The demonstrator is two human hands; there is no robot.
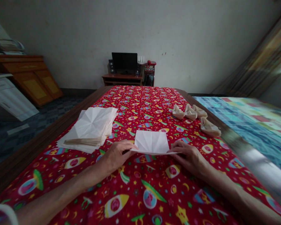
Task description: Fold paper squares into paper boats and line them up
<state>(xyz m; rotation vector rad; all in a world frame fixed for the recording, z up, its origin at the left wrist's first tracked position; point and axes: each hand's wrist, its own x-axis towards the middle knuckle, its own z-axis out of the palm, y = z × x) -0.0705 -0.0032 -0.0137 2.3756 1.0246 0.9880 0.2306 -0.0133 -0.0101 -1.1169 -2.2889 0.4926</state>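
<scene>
A white sheet of paper (151, 141) with creases fanning across it is held just in front of me, over the red patterned cloth. My left hand (121, 152) pinches its near left corner between thumb and fingers. At the near right corner, my right hand (186, 153) grips the same sheet. The near edge is folded or bent up into a narrow strip running between both hands. To the left lies a stack of creased white paper sheets (91, 123). Several folded paper boat-like shapes (190, 112) sit on the cloth at the right.
The red cloth (152, 197) covers a long surface with dark wooden edges (84, 109). Beyond its far end stand a monitor (125, 61) and a red telephone (151, 63). A bed with a colourful cover (245, 118) is at right, wooden cabinets (32, 78) at left.
</scene>
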